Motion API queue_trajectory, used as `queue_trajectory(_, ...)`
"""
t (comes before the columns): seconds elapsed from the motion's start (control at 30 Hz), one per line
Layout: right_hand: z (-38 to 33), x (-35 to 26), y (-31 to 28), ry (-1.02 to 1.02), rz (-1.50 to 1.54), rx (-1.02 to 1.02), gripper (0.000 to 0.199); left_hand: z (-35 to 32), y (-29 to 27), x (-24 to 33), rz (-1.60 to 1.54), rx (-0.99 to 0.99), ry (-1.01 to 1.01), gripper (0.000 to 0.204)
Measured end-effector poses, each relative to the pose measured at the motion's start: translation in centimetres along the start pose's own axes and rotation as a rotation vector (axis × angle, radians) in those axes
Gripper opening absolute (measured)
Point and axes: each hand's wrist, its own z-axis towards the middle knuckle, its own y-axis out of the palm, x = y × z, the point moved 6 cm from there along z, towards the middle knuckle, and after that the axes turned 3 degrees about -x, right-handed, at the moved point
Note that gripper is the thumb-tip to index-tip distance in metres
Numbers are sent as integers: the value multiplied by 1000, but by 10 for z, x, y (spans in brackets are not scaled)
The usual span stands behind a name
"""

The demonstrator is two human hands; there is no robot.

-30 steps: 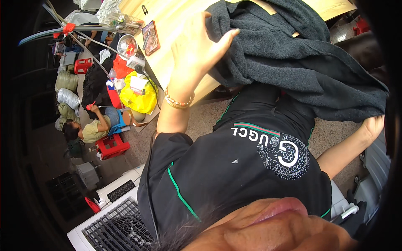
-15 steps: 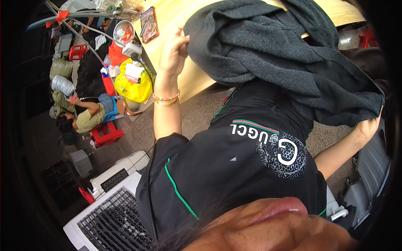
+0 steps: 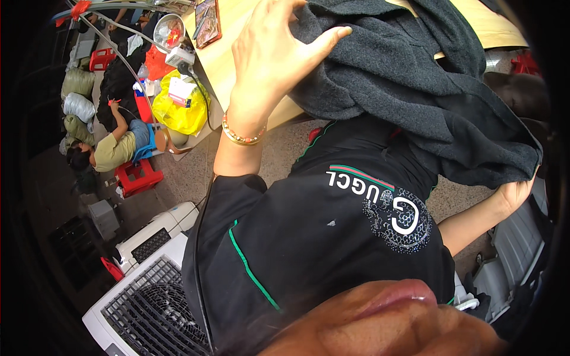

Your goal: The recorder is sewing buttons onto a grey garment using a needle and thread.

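A large piece of dark grey, soft fabric (image 3: 392,83) lies in folds across the table edge and over my lap. Its garment kind is not clear. My left hand (image 3: 270,53) is raised at the fabric's left edge, thumb stretched over it and fingers apart. It grips nothing that I can see. At the lower right, my right hand (image 3: 515,194) pinches the fabric's far right corner, pulling that end taut. Some of its fingers are hidden behind the cloth.
The pale wooden table (image 3: 217,74) carries a phone (image 3: 208,26) at its left. Beside it are a yellow plastic bag (image 3: 181,113), a power socket (image 3: 180,57) and cables. A co-worker (image 3: 116,148) sits further left near a red stool (image 3: 138,176). A fan unit (image 3: 154,302) stands at the lower left.
My left hand has let go of the fabric's left edge, opened and come up over it. My right hand still holds its corner, nearly in place. The view has shifted slightly.
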Motion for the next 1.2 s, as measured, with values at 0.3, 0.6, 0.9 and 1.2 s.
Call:
queue_trajectory(0.3,-3,-11,-9,-46,21,122,34,-34,12,-42,-82,147,327,27)
queue_trajectory(0.6,13,-3,-5,5,0,97,31,-49,8,-40,-40,180,474,26)
queue_trajectory(0.9,7,0,0,20,6,86,30,-63,2,-47,-98,172,112,32)
queue_trajectory(1.2,18,3,16,8,13,97,29,-42,17,-65,-980,14,-309,15)
